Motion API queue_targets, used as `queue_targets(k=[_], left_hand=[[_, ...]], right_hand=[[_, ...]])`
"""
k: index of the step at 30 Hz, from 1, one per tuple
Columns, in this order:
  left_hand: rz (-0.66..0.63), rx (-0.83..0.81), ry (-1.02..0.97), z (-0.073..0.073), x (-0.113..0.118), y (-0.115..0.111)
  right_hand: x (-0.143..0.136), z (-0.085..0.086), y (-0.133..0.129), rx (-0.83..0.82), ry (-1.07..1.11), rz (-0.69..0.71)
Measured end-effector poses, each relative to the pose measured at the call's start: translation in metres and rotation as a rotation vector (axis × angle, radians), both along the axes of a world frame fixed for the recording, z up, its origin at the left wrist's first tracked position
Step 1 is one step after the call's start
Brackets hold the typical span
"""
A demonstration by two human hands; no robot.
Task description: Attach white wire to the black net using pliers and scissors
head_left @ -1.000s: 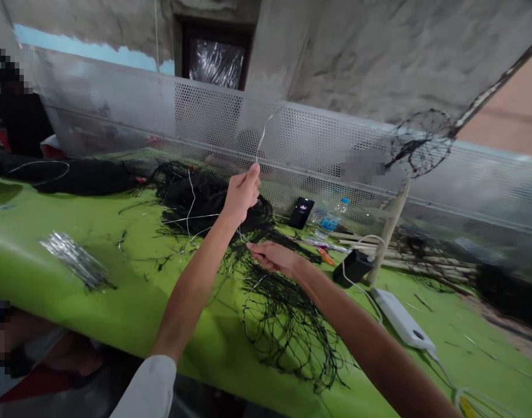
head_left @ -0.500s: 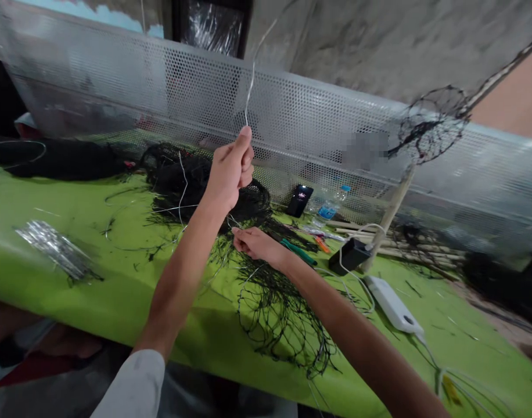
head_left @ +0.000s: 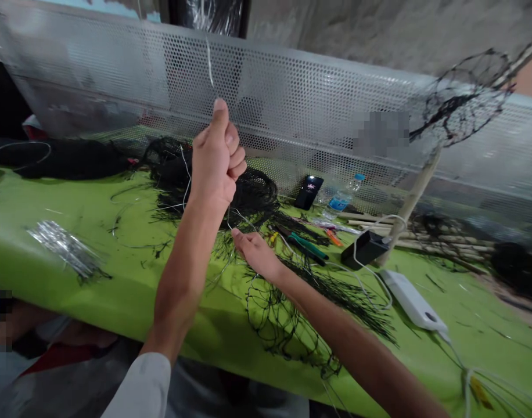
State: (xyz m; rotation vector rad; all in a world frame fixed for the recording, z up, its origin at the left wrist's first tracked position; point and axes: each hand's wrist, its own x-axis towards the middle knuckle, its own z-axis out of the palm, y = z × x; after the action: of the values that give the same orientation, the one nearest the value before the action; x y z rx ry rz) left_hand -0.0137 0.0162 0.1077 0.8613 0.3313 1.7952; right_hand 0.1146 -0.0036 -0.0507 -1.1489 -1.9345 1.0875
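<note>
My left hand (head_left: 217,154) is raised above the table, its fingers curled in a fist around a thin silvery wire (head_left: 210,64). The wire's upper length stands out past the thumb. Lower and to the right, my right hand (head_left: 257,252) pinches a thin wire (head_left: 244,217) between thumb and fingertips. Behind both hands lies a heap of black netting cord (head_left: 255,191). Under my right forearm, a piece of black knotted net (head_left: 283,325) spreads toward the table's front edge. Whether both hands hold one same wire cannot be made out.
A bundle of silvery wires (head_left: 64,247) lies left on the green tabletop (head_left: 126,307). Green-handled pliers (head_left: 308,247), a phone (head_left: 308,193), a water bottle (head_left: 339,203), a black adapter (head_left: 364,251) and a white power strip (head_left: 414,302) are right. A perforated metal panel (head_left: 292,110) stands behind.
My left hand has moved left and slightly upward with the wire, which now leans left. My right hand keeps its pinch in nearly the same place. The view has shifted slightly.
</note>
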Motion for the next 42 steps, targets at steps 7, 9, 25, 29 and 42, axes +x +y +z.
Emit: queue_targets(k=[7,9,25,29,42], left_hand=[[0.022,-0.037,-0.043,-0.001,-0.005,0.007],[-0.077,-0.028,-0.002,-0.001,-0.008,0.009],[-0.323,-0.280,0.106,-0.031,-0.023,0.022],[-0.348,-0.314,0.129,-0.031,-0.019,0.016],[-0.477,-0.509,0.214,-0.076,-0.008,-0.003]], right_hand=[[0.010,0.012,-0.002,0.095,-0.129,-0.026],[0.023,0.026,-0.010,0.084,-0.177,0.036],[0.167,-0.020,-0.081,-0.008,-1.052,-0.393],[0.156,-0.024,-0.032,0.054,-0.927,-0.364],[0.107,-0.031,0.077,0.104,-0.563,0.036]])
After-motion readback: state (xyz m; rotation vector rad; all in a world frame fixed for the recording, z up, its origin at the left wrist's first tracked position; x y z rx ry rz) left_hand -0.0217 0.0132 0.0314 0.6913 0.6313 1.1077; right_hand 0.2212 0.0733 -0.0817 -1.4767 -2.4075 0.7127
